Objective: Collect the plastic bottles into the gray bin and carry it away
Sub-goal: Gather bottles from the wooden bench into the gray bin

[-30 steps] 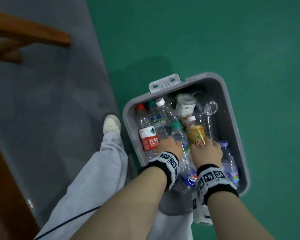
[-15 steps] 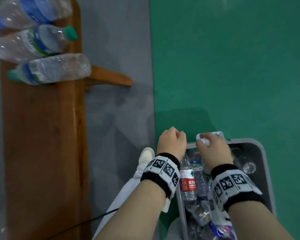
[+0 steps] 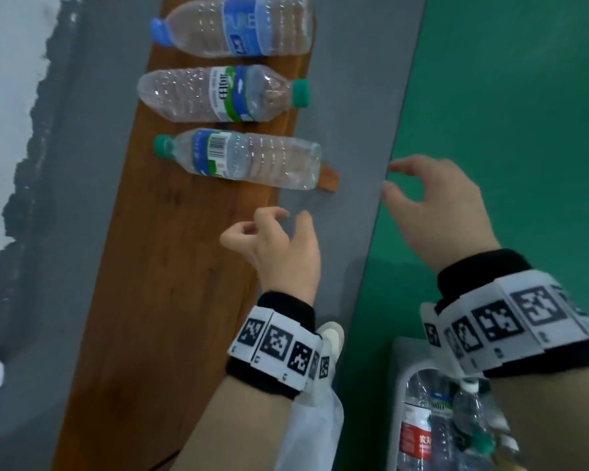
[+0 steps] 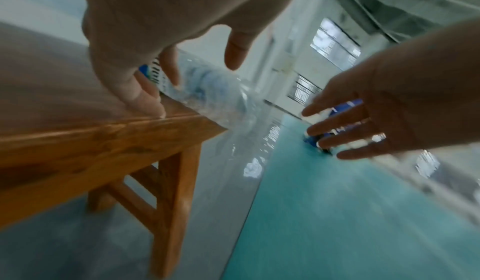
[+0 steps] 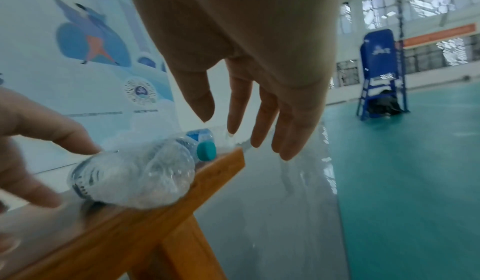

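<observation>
Lying on their sides across the wooden desk [image 3: 170, 266], three clear plastic bottles fill the upper middle of the head view. The farthest bottle [image 3: 233, 25] has a blue cap at its left end and a blue label. The middle bottle [image 3: 215, 94] has a teal cap at its right end and a blue, green and white label. The nearest bottle [image 3: 238, 159] has a teal cap at its left end, a barcode on its label, and its base juts past the desk's right edge. All three look empty and ribbed.

At the lower right of the frame, the gray bin [image 3: 397, 399] stands on the green floor, showing at least two more bottles inside, one with a red label.

Two hands hover, holding nothing. The left hand [image 3: 279, 249] is just below the nearest bottle, its grip loose with fingers bent and spread. The right hand [image 3: 436, 212] is right of that bottle's base, its grip wide, fingers apart.
</observation>
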Available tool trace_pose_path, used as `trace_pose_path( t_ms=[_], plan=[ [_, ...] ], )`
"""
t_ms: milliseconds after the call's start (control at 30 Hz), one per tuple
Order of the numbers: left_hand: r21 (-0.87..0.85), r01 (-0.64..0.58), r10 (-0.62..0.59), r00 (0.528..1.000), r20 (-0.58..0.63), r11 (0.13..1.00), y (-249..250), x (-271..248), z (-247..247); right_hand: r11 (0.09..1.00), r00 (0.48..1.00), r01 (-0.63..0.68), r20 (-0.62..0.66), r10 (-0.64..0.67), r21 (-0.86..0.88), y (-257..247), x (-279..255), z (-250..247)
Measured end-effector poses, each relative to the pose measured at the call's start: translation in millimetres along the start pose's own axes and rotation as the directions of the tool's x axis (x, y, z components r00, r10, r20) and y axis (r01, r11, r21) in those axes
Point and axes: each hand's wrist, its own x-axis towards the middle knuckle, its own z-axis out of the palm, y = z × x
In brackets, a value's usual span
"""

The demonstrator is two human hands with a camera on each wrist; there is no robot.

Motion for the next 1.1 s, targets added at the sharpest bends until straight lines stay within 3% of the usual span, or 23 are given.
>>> trace_pose_path(
  t_ms=[100,167,267,367,467,633,800,967,1100],
  plan=[
    [-0.217,0.24,-0.252,0.967,-0.026,0.946,16.6,37.2,-20.9,0.989,0.991,0.135,-0.008,-0.136,-0.055,-43.6,33.1,2.5],
    [-0.342,0.319,-0.343,0.939,-0.011,0.884,27.1,54.4,-30.0,0.975,0.978,0.206,-0.006,-0.207,-0.078,-67.0,52.9,6.8],
    [-0.374,0.35,-0.374,0.927,0.01,0.859,37.6,76.1,-37.1,0.942,0.954,0.3,0.042,-0.297,-0.148,-97.6,78.8,17.9],
    [-0.395,0.399,-0.423,0.906,0.028,0.827,39.2,90.1,-35.2,0.852,0.923,0.38,0.092,-0.373,-0.36,-117.8,94.3,27.0],
    [-0.385,0.404,-0.422,0.906,0.042,0.83,35.7,94.5,-34.2,0.76,0.907,0.415,0.159,-0.391,-0.499,-133.1,102.8,35.3],
    [-0.362,0.397,-0.421,0.907,0.016,0.843,30.0,96.4,-36.4,0.689,0.882,0.472,0.301,-0.363,-0.551,-141.9,113.1,47.6],
    [-0.332,0.414,-0.437,0.9,0.008,0.848,25.1,91.7,-37.9,0.737,0.883,0.46,0.342,-0.321,-0.496,-143.7,115.4,57.8],
    [-0.316,0.432,-0.465,0.884,-0.033,0.845,15.0,84.3,-36.4,0.87,0.895,0.392,0.341,-0.286,-0.299,-133.5,102.2,65.8],
    [-0.331,0.412,-0.452,0.89,-0.051,0.849,10.5,72.6,-31.4,0.918,0.909,0.338,0.325,-0.262,-0.208,-121.2,89.6,66.0]
  ],
)
